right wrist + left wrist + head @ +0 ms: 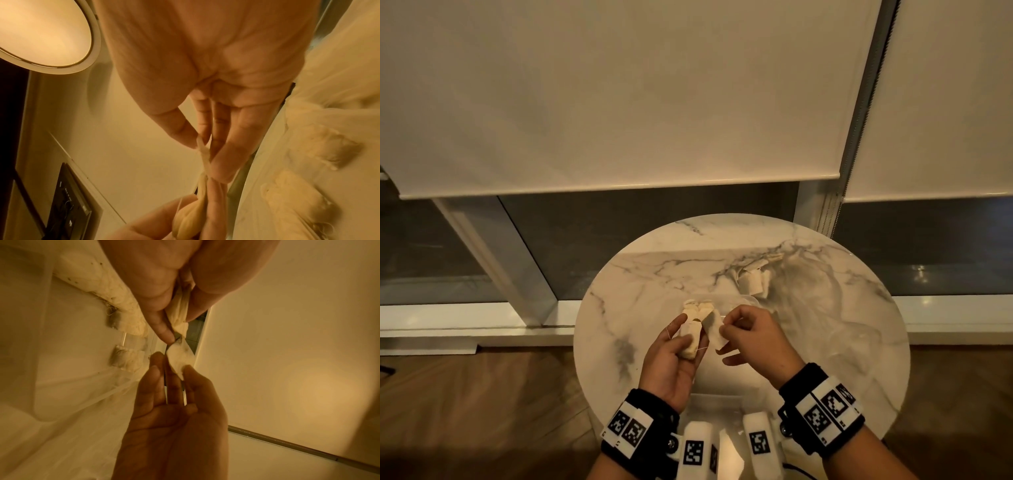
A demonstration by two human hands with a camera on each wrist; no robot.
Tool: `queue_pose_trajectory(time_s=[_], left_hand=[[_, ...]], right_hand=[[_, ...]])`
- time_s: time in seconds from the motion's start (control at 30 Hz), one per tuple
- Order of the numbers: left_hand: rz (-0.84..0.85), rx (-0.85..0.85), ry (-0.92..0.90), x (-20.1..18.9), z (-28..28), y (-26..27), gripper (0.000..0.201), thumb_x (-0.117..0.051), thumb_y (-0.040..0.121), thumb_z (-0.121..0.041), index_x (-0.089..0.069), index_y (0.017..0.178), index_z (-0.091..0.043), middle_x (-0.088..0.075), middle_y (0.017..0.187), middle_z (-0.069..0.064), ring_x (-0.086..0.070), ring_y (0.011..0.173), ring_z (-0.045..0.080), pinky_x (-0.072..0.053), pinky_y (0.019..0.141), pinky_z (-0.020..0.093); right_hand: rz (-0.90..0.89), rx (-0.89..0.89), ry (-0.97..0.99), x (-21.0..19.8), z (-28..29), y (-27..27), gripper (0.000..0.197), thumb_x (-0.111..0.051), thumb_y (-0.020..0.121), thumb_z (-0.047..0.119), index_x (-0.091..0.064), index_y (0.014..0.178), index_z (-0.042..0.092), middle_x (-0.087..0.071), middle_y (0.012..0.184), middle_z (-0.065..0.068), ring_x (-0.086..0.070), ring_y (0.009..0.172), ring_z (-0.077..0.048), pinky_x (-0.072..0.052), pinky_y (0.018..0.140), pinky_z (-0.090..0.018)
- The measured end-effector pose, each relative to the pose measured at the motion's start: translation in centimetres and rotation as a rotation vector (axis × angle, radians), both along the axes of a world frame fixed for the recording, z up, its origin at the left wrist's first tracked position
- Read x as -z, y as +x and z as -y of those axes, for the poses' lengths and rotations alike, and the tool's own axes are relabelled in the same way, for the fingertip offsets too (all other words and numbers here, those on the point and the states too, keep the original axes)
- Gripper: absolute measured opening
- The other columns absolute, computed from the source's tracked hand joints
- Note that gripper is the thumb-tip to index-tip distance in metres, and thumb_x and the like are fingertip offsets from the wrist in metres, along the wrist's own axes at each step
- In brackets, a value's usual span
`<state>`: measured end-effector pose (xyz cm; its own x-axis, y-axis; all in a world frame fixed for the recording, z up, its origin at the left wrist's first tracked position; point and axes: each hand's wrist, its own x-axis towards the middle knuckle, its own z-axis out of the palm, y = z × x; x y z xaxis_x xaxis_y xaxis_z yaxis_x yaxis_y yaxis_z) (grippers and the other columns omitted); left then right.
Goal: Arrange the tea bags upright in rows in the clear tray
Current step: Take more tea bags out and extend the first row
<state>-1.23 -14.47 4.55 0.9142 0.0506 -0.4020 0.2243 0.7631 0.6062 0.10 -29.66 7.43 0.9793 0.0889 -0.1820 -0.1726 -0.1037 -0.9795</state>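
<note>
Left hand curled round a small bunch of tea bags, right hand pinching one tea bag off it above clear tray on marble table, risk: tangled strings dragging extras out, dropped flat.

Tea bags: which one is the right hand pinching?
The flat tea bag angled between the hands, pinched by the right hand; the left hand grips the other bags.
</note>
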Motion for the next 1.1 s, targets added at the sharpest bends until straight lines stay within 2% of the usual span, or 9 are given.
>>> queue_pose_trajectory(time_s=[0.1,0.23,0.33,0.43,0.6,0.73,0.87,0.97,1.1], left_hand=[[-0.007,-0.001,0.004,0.1,0.0,0.0,0.04,-0.037,0.094,0.014,-0.057,0.123,-0.003,-0.066,0.121,0.026,-0.063,0.114,0.037,-0.057,0.087,0.039],[-0.018,0.002,0.015,0.1,-0.1,-0.2,0.034,-0.04,0.095,0.009,-0.061,0.118,-0.006,-0.068,0.116,0.023,-0.068,0.096,0.03,-0.059,0.08,0.038],[-0.061,0.003,-0.01,0.3,-0.2,-0.2,0.028,-0.046,0.095,0.002,-0.063,0.116,-0.005,-0.069,0.102,0.019,-0.067,0.081,0.025,-0.058,0.07,0.032],[-0.097,0.035,-0.015,0.0,-0.2,-0.4,0.022,-0.063,0.087,-0.007,-0.068,0.108,-0.005,-0.07,0.087,0.012,-0.064,0.075,0.022,-0.056,0.061,0.027],[-0.099,0.079,0.032,-0.4,-0.2,-0.6,0.035,-0.074,0.068,-0.017,-0.07,0.101,-0.006,-0.064,0.083,0.01,-0.055,0.064,0.017,-0.049,0.052,0.023],[-0.103,0.078,0.024,0.0,-0.5,-0.4,0.037,-0.074,0.072,-0.016,-0.07,0.108,-0.006,-0.063,0.099,0.015,-0.057,0.068,0.019,-0.051,0.055,0.025],[-0.031,0.19,0.081,-0.4,-0.3,-0.8,0.038,-0.072,0.073,-0.024,-0.072,0.107,-0.008,-0.069,0.096,0.012,-0.059,0.073,0.02,-0.045,0.06,0.028],[-0.009,0.247,0.135,-0.5,0.2,-1.1,0.029,-0.068,0.082,-0.031,-0.072,0.103,-0.012,-0.066,0.089,0.01,-0.055,0.07,0.017,-0.041,0.055,0.027],[0.065,0.236,0.282,-0.2,0.5,-1.1,0.011,-0.065,0.09,-0.019,-0.071,0.097,-0.013,-0.062,0.082,0.007,-0.053,0.066,0.014,-0.04,0.054,0.024]], right_hand=[[-0.046,0.014,0.102,0.0,-0.1,-0.1,0.003,-0.057,0.093,-0.003,-0.058,0.092,0.0,-0.066,0.078,-0.014,-0.072,0.067,-0.032,-0.059,0.056,-0.038],[-0.065,-0.019,0.135,0.1,-0.2,-0.2,0.01,-0.054,0.093,-0.006,-0.058,0.099,0.001,-0.066,0.081,-0.016,-0.071,0.066,-0.029,-0.058,0.054,-0.036],[-0.036,-0.055,0.071,0.2,-0.2,-0.3,0.01,-0.056,0.092,-0.003,-0.061,0.099,0.003,-0.065,0.083,-0.015,-0.068,0.065,-0.024,-0.056,0.054,-0.034],[0.032,-0.083,-0.033,0.3,-0.1,-0.2,0.013,-0.058,0.091,0.002,-0.067,0.094,0.012,-0.063,0.081,-0.008,-0.064,0.063,-0.017,-0.053,0.052,-0.031],[0.197,-0.051,-0.173,0.3,0.1,0.1,0.029,-0.051,0.089,0.003,-0.073,0.084,0.021,-0.065,0.077,-0.006,-0.058,0.06,-0.013,-0.048,0.05,-0.028],[0.268,-0.087,-0.219,0.1,0.3,0.1,0.026,-0.051,0.092,0.005,-0.072,0.09,0.021,-0.068,0.076,-0.009,-0.057,0.057,-0.005,-0.047,0.053,-0.023],[0.334,-0.136,-0.201,0.5,0.4,0.3,0.02,-0.064,0.091,0.011,-0.07,0.099,0.029,-0.061,0.071,0.007,-0.056,0.066,-0.008,-0.051,0.061,-0.028],[0.353,-0.135,-0.142,0.6,0.4,0.6,0.024,-0.07,0.089,0.012,-0.069,0.104,0.032,-0.068,0.076,-0.002,-0.062,0.071,-0.013,-0.053,0.069,-0.03],[0.37,-0.106,-0.078,0.6,0.6,1.1,0.027,-0.073,0.088,0.01,-0.069,0.104,0.031,-0.069,0.083,-0.012,-0.062,0.072,-0.014,-0.051,0.069,-0.026]])
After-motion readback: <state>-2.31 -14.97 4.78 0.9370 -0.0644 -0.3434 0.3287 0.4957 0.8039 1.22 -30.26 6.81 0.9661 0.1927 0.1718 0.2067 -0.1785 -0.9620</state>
